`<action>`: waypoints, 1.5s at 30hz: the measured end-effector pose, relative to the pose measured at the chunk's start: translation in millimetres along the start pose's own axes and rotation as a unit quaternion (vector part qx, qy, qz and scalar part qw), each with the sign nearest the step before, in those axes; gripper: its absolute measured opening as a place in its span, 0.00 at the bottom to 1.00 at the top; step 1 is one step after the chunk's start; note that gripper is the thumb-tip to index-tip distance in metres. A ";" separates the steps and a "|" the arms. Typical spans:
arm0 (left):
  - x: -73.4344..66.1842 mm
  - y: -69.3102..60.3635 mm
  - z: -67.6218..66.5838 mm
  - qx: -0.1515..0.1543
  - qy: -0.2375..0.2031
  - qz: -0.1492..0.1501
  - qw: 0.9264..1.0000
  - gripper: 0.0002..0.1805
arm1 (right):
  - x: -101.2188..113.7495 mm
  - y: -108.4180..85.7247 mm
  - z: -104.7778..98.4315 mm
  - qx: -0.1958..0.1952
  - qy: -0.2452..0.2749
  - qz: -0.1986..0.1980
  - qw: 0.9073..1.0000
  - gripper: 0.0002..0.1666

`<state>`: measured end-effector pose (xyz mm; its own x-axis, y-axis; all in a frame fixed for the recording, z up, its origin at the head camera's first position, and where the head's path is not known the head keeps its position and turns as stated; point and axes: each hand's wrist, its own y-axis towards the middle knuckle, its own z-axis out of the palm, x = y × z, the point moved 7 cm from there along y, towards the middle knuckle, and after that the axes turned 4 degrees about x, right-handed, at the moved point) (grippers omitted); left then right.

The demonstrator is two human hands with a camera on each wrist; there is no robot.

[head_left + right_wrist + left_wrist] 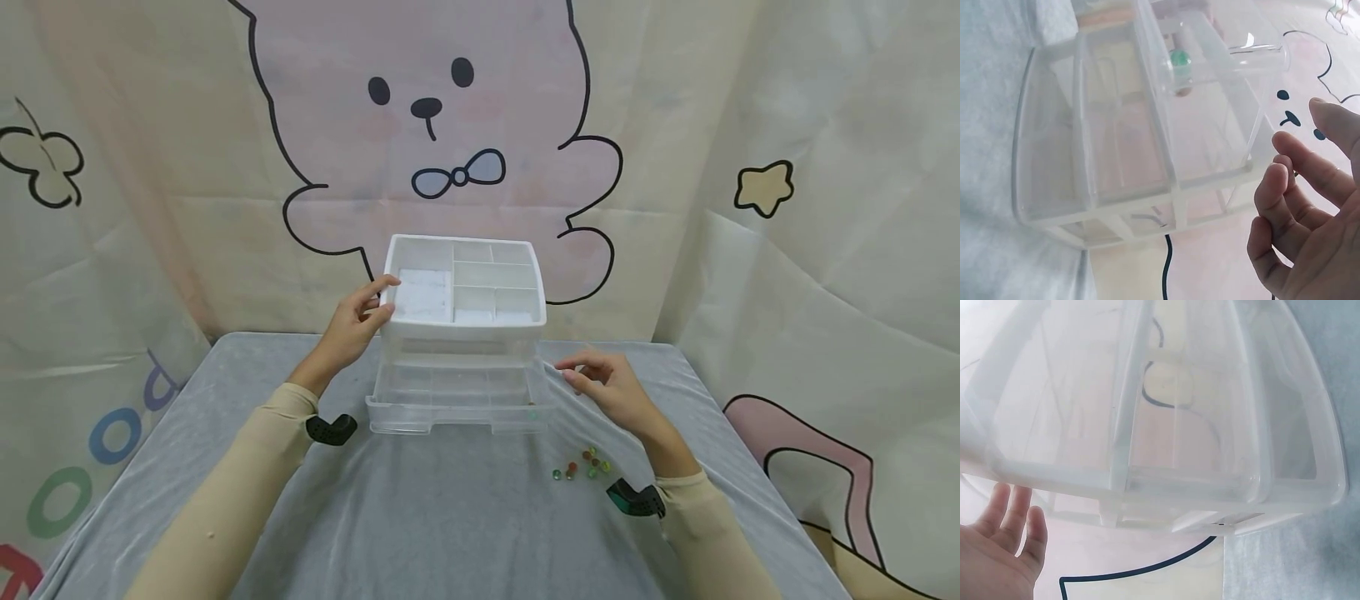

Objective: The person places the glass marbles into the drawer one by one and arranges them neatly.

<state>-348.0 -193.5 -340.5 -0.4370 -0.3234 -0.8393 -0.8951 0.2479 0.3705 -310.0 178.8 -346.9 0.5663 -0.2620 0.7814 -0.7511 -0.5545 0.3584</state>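
A white plastic drawer organizer (467, 329) stands on the cloth-covered table, a compartmented tray in its top. Its clear lower drawer (450, 417) is pulled out toward me. With thumb and fingers, my left hand (352, 329) holds the left edge of the organizer's top; in the left wrist view, fingers (1013, 515) show by its side wall. Beside the drawer's right side hovers my right hand (611, 387), fingers loosely bent, thumb and index tips apart in the right wrist view. A green marble (1179, 60) and a brownish one (1183, 91) lie inside the drawer.
Several small green, yellowish and reddish-brown marbles (591, 463) lie on the grey cloth (420, 517) right of the drawer, close to my right wrist. Behind the table hangs a backdrop (525, 167) with a cartoon bear.
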 end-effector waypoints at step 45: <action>-0.9 0.6 0.5 0.000 0.008 0.002 1.000 0.24 | -108.3 -73.8 3.7 0.081 0.019 0.158 0.984 0.21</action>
<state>-348.1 -192.6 -339.7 -0.4415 -0.3372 -0.8315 -0.8936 0.2493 0.3733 -314.6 245.2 -459.9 0.2967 -0.4136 0.8608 -0.8225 -0.5687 0.0102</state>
